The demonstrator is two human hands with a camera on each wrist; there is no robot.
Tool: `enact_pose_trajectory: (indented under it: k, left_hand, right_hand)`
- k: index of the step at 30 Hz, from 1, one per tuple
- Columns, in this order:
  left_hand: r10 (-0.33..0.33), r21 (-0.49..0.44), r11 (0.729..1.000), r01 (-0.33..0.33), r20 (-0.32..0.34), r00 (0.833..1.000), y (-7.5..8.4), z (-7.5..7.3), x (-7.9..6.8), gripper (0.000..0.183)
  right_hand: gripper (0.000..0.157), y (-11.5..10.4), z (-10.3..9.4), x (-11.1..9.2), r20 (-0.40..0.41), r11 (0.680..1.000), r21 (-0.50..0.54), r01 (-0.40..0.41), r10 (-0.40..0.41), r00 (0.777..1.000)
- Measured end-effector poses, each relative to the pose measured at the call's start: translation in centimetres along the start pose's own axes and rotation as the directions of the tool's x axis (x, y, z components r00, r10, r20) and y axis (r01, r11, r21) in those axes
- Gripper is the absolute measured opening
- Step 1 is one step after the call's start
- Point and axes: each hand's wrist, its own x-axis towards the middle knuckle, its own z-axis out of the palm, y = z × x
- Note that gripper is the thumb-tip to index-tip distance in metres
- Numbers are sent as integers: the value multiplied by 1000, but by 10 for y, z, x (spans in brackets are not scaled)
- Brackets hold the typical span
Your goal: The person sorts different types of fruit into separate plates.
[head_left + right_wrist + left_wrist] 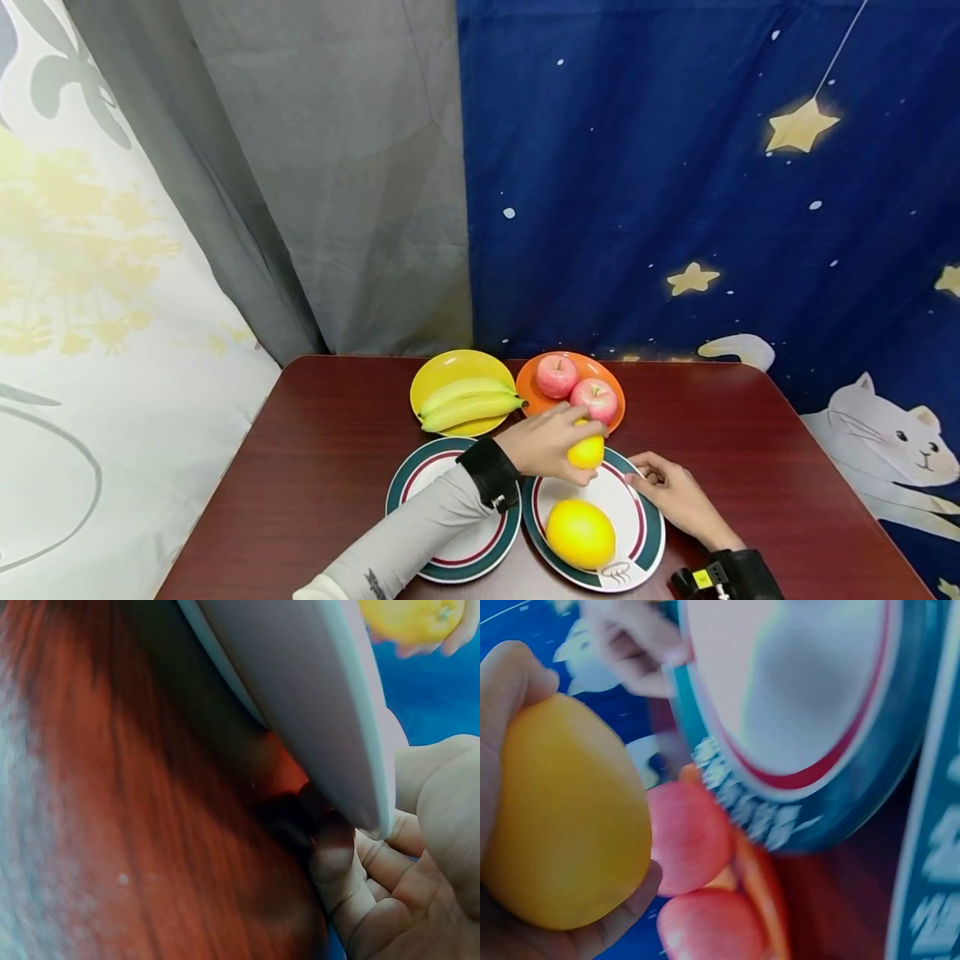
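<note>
My left hand (546,443) grips a yellow lemon (587,452) above the far part of the right-hand white plate with a green rim (651,533). In the left wrist view the thumb and fingers curl round this lemon (566,817). A second lemon (580,533) lies on the near part of the same plate. My right hand (675,493) holds that plate's right edge. The right wrist view shows the thumb over the rim and fingers (334,855) below it, with the plate's pale underside (315,697) tilted across the picture.
A matching green-rimmed plate (480,546) stands to the left, under my left forearm. Behind it, a yellow plate (457,363) carries bananas (468,402). Two pink apples (557,377) sit on an orange plate (531,390) at the back. Curtains (360,208) hang beyond the table's far edge.
</note>
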Motion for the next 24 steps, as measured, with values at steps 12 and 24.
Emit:
enact_pose_trajectory:
  k: [12,24]
  left_hand:
    - [76,23,996,-81,164,983,8,35,6,69]
    - [87,-51,995,-81,142,986,6,30,8,68]
  right_hand:
    - [36,-2,2,-1,-9,1000,0,5,-5,1000]
    - [37,-3,-1,-1,-2,1000,0,20,-20,1000]
